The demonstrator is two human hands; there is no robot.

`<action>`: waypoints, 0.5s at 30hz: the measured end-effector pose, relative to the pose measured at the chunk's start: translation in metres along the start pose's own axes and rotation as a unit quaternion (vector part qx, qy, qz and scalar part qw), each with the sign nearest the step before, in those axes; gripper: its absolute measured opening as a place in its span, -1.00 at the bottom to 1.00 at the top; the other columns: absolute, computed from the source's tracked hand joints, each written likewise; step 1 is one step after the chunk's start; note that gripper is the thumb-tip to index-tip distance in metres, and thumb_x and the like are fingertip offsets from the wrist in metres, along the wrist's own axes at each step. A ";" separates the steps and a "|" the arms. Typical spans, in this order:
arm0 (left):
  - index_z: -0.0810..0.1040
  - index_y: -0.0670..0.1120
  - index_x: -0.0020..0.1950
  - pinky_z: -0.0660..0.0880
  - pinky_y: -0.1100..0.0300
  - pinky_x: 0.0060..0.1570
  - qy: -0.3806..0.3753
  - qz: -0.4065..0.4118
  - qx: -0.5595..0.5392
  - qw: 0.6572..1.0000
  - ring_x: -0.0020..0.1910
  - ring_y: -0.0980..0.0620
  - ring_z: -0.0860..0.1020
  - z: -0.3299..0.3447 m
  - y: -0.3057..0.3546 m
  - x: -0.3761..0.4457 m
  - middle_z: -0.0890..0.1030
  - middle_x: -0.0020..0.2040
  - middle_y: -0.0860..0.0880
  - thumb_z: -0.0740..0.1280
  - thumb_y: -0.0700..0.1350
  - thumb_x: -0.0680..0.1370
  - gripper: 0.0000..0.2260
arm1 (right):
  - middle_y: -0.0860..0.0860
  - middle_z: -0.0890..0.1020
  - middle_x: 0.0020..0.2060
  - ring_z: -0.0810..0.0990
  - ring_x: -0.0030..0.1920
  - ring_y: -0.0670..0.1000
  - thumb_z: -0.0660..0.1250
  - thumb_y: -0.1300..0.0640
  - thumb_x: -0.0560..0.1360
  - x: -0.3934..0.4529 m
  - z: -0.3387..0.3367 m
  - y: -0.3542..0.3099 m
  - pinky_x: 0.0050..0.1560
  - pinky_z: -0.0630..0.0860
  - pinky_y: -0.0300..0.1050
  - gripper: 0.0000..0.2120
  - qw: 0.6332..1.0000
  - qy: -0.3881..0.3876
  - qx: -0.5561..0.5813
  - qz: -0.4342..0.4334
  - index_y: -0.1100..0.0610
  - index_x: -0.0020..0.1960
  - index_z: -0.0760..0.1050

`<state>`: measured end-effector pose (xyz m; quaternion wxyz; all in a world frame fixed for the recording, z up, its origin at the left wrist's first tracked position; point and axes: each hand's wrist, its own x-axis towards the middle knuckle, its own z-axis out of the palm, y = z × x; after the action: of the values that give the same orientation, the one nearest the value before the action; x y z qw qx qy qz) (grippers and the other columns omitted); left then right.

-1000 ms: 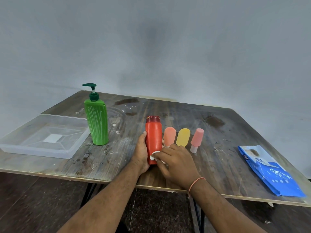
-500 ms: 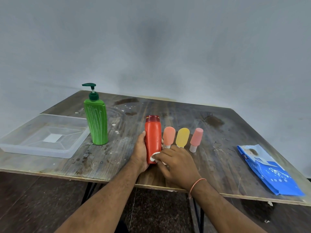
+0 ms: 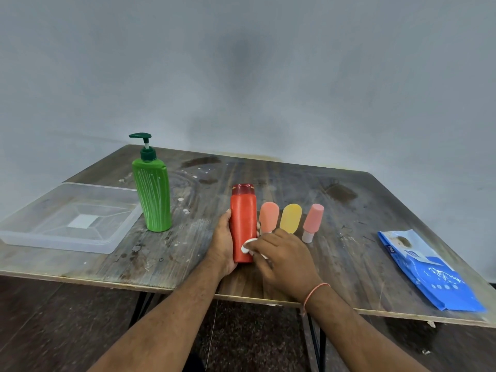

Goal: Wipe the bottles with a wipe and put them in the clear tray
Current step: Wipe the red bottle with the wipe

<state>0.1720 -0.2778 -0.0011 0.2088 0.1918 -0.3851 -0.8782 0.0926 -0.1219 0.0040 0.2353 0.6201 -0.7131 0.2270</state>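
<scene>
Red bottle (image 3: pixel 243 224) stands upright near the bench's (image 3: pixel 335 264) near edge, the left hand (image 3: pixel 222 245) wrapped round its left side in a closed grip. Right hand (image 3: pixel 284 257) pinches a white wipe (image 3: pixel 248 245) against its lower front. Clear tray (image 3: pixel 53 242) lies far left. Blue wipes pack (image 3: pixel 429 272) lies right; its print is too small to read
</scene>
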 end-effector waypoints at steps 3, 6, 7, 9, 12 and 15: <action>0.66 -0.19 0.18 0.60 -0.02 0.02 0.022 0.001 0.032 0.999 -0.11 -0.10 0.71 0.002 0.001 -0.003 0.73 -0.04 -0.20 0.08 0.25 0.69 -0.43 | -0.15 0.70 0.06 0.54 -0.05 -0.05 0.30 -0.04 0.69 0.013 -0.003 0.002 -0.07 0.55 0.00 -0.80 0.999 0.014 0.000 0.047 -0.11 0.26 0.64; 0.62 -0.21 0.30 0.60 -0.05 0.05 0.032 -0.002 0.028 0.999 -0.06 -0.13 0.70 0.002 0.003 -0.005 0.72 0.03 -0.22 0.10 0.29 0.67 -0.39 | -0.14 0.70 0.09 0.57 0.00 -0.05 0.28 -0.05 0.69 0.010 -0.002 -0.001 -0.01 0.58 -0.03 -0.77 0.999 -0.004 0.008 0.051 -0.10 0.28 0.63; 0.60 -0.22 0.32 0.60 -0.05 0.04 0.035 -0.004 0.022 0.999 -0.07 -0.14 0.69 0.000 0.003 -0.004 0.70 0.04 -0.23 0.11 0.30 0.67 -0.36 | -0.13 0.70 0.08 0.58 0.00 -0.05 0.30 -0.03 0.68 0.006 -0.001 -0.001 0.00 0.58 -0.04 -0.78 0.999 -0.010 0.013 0.040 -0.09 0.27 0.63; 0.59 -0.25 0.34 0.60 -0.04 0.00 0.035 -0.001 0.021 0.999 -0.10 -0.15 0.68 -0.002 0.003 -0.002 0.69 0.04 -0.24 0.12 0.32 0.66 -0.33 | -0.13 0.70 0.05 0.57 -0.02 -0.05 0.36 0.01 0.64 -0.002 -0.002 -0.003 0.00 0.53 -0.12 -0.81 1.000 -0.013 0.015 0.008 -0.08 0.23 0.65; 0.60 -0.22 0.34 0.62 -0.04 0.00 0.040 0.000 0.041 0.998 -0.08 -0.15 0.69 -0.001 0.002 -0.001 0.70 0.07 -0.25 0.13 0.31 0.66 -0.36 | -0.14 0.70 0.02 0.56 -0.04 -0.06 0.36 0.01 0.62 -0.006 -0.003 -0.003 -0.05 0.49 -0.14 -0.81 1.000 -0.006 0.001 -0.004 -0.10 0.20 0.65; 0.62 -0.19 0.32 0.61 -0.03 0.01 0.029 -0.001 0.064 0.998 -0.04 -0.12 0.71 0.002 0.002 -0.002 0.72 0.06 -0.22 0.11 0.27 0.68 -0.41 | -0.14 0.69 0.03 0.55 -0.07 -0.03 0.32 -0.02 0.67 0.005 -0.003 0.001 -0.10 0.55 0.02 -0.81 1.000 0.009 -0.004 0.028 -0.09 0.23 0.63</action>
<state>0.1736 -0.2770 0.0019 0.2070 0.2307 -0.4339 -0.8460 0.0908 -0.1240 0.0097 0.2377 0.5969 -0.7288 0.2366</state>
